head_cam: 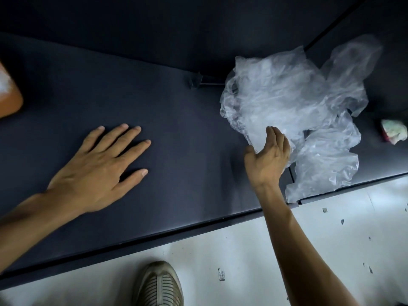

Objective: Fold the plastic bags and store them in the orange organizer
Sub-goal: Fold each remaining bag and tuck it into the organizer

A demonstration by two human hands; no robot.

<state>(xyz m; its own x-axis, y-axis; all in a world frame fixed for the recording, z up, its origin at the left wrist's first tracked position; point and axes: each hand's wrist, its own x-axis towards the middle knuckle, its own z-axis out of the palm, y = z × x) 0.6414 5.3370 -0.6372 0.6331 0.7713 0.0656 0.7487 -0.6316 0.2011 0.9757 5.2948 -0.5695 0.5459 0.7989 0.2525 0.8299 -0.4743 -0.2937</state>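
Right now the right hand (pixel 268 156) grips the crumpled plastic bags (pixel 291 111), which spread toward its one o'clock; the left hand (pixel 97 171) lies flat, released, on the worktop (pixel 176 151).

Dim, wide-angle view; edges bend and blur, pale floor (pixel 242 250) glares.

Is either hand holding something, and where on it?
The right hand grips the plastic bags at the pile's near edge. The left hand lies flat on the table, holding nothing.
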